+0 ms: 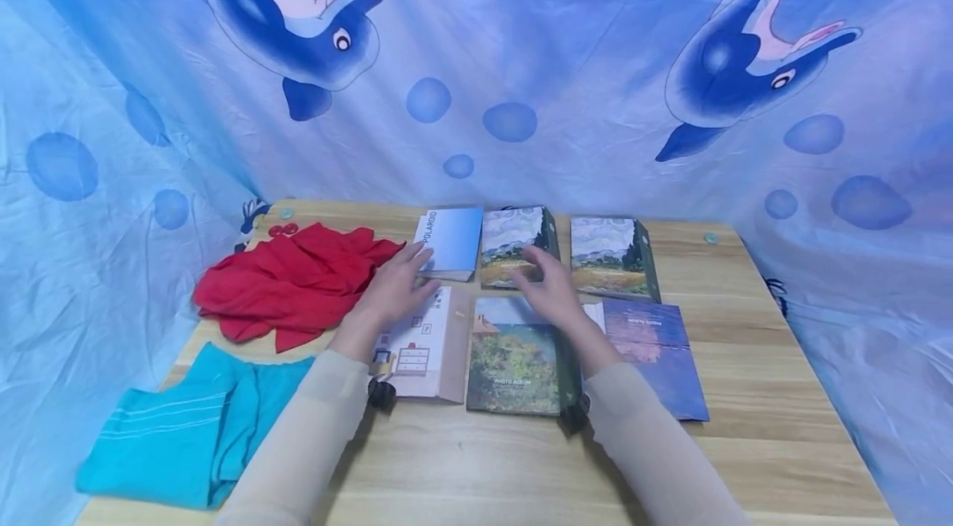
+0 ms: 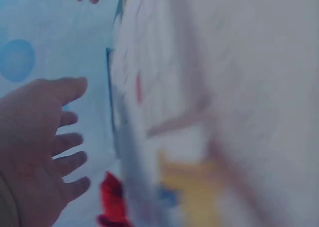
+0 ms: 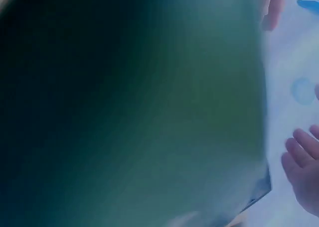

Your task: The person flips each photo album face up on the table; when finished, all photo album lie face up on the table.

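Six photo albums lie in two rows on the wooden table (image 1: 744, 427). My left hand (image 1: 398, 282) hovers with fingers spread over the white album (image 1: 417, 348), its fingertips near the pale blue Polaroid album (image 1: 452, 241). My right hand (image 1: 547, 286) is open above the green landscape album (image 1: 515, 361), in front of the painted album (image 1: 510, 245). Neither hand holds anything. In the left wrist view my left hand (image 2: 40, 142) is spread beside the blurred white album (image 2: 209, 112). The right wrist view shows only fingertips (image 3: 299, 162) beside a dark green blur.
A crumpled red cloth (image 1: 290, 282) lies at the table's left. A folded turquoise cloth (image 1: 186, 427) sits at the near left corner. Another painted album (image 1: 610, 257) and a purple album (image 1: 655, 352) lie to the right. Blue dolphin fabric hangs behind.
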Demonstrator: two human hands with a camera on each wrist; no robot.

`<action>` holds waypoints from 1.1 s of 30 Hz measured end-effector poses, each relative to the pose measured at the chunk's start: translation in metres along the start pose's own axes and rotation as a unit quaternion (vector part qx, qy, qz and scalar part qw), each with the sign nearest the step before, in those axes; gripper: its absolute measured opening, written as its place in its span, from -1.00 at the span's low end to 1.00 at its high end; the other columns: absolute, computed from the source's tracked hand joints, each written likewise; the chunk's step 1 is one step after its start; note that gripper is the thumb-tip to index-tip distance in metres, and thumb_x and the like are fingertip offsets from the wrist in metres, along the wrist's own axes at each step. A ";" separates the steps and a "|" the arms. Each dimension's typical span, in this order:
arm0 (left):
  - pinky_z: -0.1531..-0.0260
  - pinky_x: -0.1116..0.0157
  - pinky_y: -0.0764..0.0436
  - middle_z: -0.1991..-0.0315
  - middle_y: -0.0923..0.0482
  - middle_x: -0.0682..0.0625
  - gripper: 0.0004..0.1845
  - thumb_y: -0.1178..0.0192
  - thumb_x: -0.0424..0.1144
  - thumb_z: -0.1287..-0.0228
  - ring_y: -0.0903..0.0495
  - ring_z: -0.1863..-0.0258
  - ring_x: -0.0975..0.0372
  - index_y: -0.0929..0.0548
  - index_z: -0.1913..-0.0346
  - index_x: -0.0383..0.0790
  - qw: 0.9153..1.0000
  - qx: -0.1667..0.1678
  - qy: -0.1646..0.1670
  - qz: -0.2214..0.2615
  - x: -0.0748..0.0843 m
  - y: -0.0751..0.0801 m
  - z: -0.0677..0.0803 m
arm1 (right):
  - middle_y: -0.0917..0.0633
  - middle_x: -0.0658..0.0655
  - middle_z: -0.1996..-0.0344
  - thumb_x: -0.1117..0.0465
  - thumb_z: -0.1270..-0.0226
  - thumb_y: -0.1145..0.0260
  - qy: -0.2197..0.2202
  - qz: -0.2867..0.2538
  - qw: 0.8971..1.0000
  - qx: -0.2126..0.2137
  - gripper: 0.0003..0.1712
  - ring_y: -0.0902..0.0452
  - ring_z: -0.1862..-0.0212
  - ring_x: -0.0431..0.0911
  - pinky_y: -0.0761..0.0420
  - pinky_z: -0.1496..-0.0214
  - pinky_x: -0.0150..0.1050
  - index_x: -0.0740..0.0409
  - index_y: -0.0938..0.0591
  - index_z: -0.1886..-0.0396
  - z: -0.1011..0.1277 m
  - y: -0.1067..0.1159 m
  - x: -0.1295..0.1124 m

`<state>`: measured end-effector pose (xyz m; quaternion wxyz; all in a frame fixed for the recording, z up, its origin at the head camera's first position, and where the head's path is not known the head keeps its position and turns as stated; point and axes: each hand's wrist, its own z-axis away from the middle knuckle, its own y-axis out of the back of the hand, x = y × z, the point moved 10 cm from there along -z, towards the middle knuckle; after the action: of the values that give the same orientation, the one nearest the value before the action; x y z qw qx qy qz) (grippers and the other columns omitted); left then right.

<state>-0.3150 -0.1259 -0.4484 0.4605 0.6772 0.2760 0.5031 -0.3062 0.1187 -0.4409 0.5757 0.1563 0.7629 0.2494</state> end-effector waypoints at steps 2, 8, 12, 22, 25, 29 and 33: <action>-0.45 -0.15 -0.23 -0.53 -0.17 -0.28 -0.30 -0.21 -0.03 -0.44 -0.16 -0.52 -0.13 -0.33 -0.50 -0.31 1.000 -0.020 -0.014 -0.006 0.006 0.003 -0.001 | -0.52 0.30 -0.34 0.05 -0.49 -0.30 -0.002 0.001 0.999 -0.043 -0.34 -0.54 -0.26 0.19 -0.54 -0.31 0.06 0.26 -0.40 -0.45 -0.002 -0.005 -0.005; -0.42 -0.12 -0.30 -0.52 -0.18 -0.30 -0.27 -0.22 -0.03 -0.43 -0.19 -0.49 -0.17 -0.30 -0.51 -0.32 0.998 -0.064 -0.012 -0.002 0.011 0.021 -0.011 | -0.48 0.32 -0.37 0.01 -0.51 -0.27 0.001 -0.001 0.990 -0.143 -0.29 -0.45 -0.35 0.18 -0.47 -0.38 0.09 0.23 -0.34 -0.51 -0.009 0.000 -0.031; -0.44 -0.11 -0.27 -0.54 -0.14 -0.29 -0.28 -0.19 -0.02 -0.46 -0.16 -0.51 -0.15 -0.28 -0.53 -0.29 0.999 -0.050 -0.006 0.020 0.005 0.026 -0.022 | -0.54 0.27 -0.31 0.00 -0.52 -0.26 -0.014 -0.035 0.991 -0.128 -0.34 -0.48 -0.33 0.11 -0.47 -0.38 0.03 0.17 -0.38 -0.48 -0.022 0.004 -0.044; -0.50 -0.10 -0.14 -0.52 -0.18 -0.30 -0.34 -0.14 -0.05 -0.51 -0.10 -0.53 -0.14 -0.31 -0.50 -0.34 0.992 -0.002 0.008 0.124 -0.017 -0.001 -0.041 | -0.57 0.29 -0.27 0.02 -0.55 -0.21 -0.164 -0.235 0.957 -0.033 -0.40 -0.50 -0.30 0.17 -0.50 -0.37 0.01 0.23 -0.43 -0.43 -0.044 -0.036 0.010; -0.51 -0.07 -0.14 -0.51 -0.22 -0.27 -0.37 -0.13 -0.04 -0.51 -0.14 -0.52 -0.12 -0.34 -0.49 -0.32 0.988 0.013 0.018 0.152 -0.021 -0.007 -0.043 | -0.59 0.31 -0.24 0.02 -0.54 -0.22 -0.189 -0.257 0.948 -0.005 -0.40 -0.53 -0.27 0.17 -0.52 -0.34 0.02 0.24 -0.45 -0.41 -0.045 -0.044 0.023; -0.50 -0.02 -0.19 -0.50 -0.25 -0.24 -0.39 -0.13 -0.05 -0.52 -0.20 -0.50 -0.08 -0.35 -0.49 -0.28 0.981 0.020 0.039 0.189 -0.027 -0.016 -0.043 | -0.66 0.27 -0.14 0.08 -0.51 -0.26 -0.184 -0.208 0.961 0.013 -0.46 -0.58 -0.18 0.13 -0.58 -0.24 -0.01 0.26 -0.50 -0.35 -0.046 -0.049 0.030; -0.49 0.03 -0.22 -0.51 -0.25 -0.21 -0.32 -0.20 -0.01 -0.47 -0.23 -0.49 -0.05 -0.33 -0.51 -0.24 0.981 0.013 0.048 0.189 -0.029 -0.023 -0.042 | -0.68 0.26 -0.09 0.16 -0.43 -0.35 -0.156 -0.162 0.974 0.002 -0.45 -0.60 -0.14 0.10 -0.63 -0.19 -0.06 0.31 -0.52 -0.32 -0.049 -0.054 0.027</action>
<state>-0.3622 -0.1258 -0.4787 0.3344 0.6982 0.1719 0.6091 -0.3577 0.0780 -0.4823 0.7201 0.0683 0.6793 0.1237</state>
